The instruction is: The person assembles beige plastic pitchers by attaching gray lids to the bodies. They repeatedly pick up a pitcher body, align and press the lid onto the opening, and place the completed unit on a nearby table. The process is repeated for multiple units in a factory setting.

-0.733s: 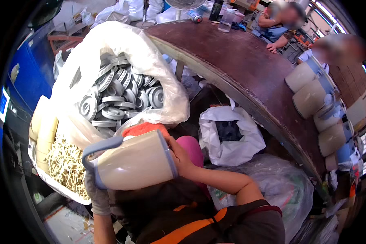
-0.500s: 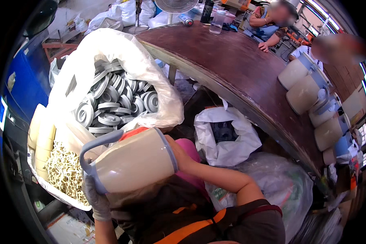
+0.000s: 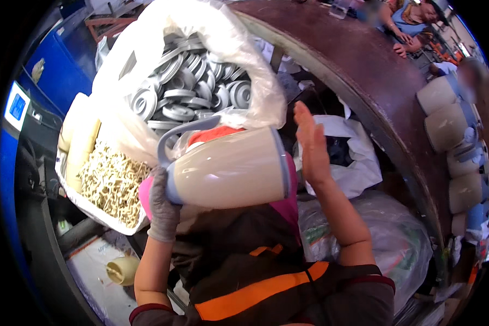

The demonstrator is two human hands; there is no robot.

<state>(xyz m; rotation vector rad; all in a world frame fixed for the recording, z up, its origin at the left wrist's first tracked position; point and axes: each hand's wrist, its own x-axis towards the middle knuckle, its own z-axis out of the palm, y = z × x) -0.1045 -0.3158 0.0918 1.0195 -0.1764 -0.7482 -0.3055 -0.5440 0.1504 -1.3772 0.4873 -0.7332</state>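
A cream jug (image 3: 231, 171) with a grey-blue handle and rims lies sideways above my lap. In a grey glove, my left hand (image 3: 164, 209) grips its grey-blue end below the handle. My bare right hand (image 3: 313, 149) is raised beside the jug's other end, apart from it, with the palm flat and the fingers stretched. Whatever is inside the jug cannot be seen. Just beyond it, a large white plastic bag (image 3: 269, 103) holds many grey round lids (image 3: 179, 101). Left of the jug, small cream plastic pieces (image 3: 114, 182) fill a white sack.
A dark red-brown table (image 3: 353, 60) curves along the right, with several similar jugs (image 3: 448, 127) on its far side. A person (image 3: 405, 27) leans at its far edge. Beside my right arm are an open white bag (image 3: 358, 171) and clear plastic sheeting (image 3: 386, 233). A cream cup (image 3: 122, 270) lies lower left.
My right hand has let go of the jug's end and moved away to the right, opening flat. My left hand still holds the jug. The whole view has shifted.
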